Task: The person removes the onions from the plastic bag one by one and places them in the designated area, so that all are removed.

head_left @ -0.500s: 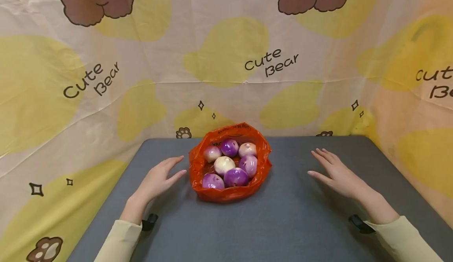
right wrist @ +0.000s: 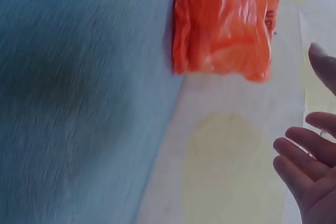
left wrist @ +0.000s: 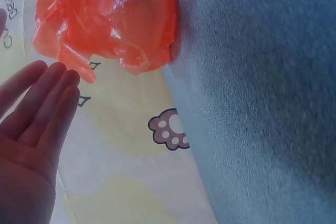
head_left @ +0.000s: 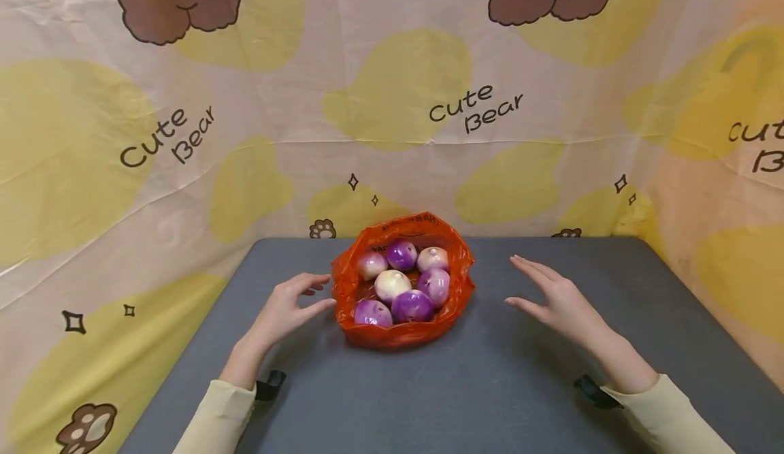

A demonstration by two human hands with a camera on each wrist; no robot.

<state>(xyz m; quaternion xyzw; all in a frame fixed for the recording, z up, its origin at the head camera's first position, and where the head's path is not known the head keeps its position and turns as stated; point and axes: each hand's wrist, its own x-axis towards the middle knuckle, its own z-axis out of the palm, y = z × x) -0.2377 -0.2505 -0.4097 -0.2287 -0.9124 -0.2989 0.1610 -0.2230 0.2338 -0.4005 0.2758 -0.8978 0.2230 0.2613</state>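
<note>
An orange-red plastic bag [head_left: 392, 337] with printed lettering sits wide-mouthed on the grey table, its rim rolled outward. Several purple-and-white onions [head_left: 413, 306] lie inside, one of them mostly white [head_left: 392, 286]. At the bag's left rim is my left hand [head_left: 284, 311], thumb and fingers spread apart, fingertips right at the plastic and holding nothing. My right hand [head_left: 566, 304] hovers to the right of the bag, a gap away from it, with fingers extended and the thumb held apart. Both wrist views show the bag's outer side [left wrist: 131, 19] beyond relaxed fingers.
The grey table [head_left: 429, 399] reaches back to a hanging cloth [head_left: 392, 100] printed with bears, paw marks and "Cute Bear". That cloth also rises along the left and right sides. Dark straps [head_left: 269, 386] sit at the wrists below pale sleeves.
My right hand has moved left toward the bag. My left hand has come slightly right, up to the bag's rim. The whole head view has shifted a little; the onions stay as they were.
</note>
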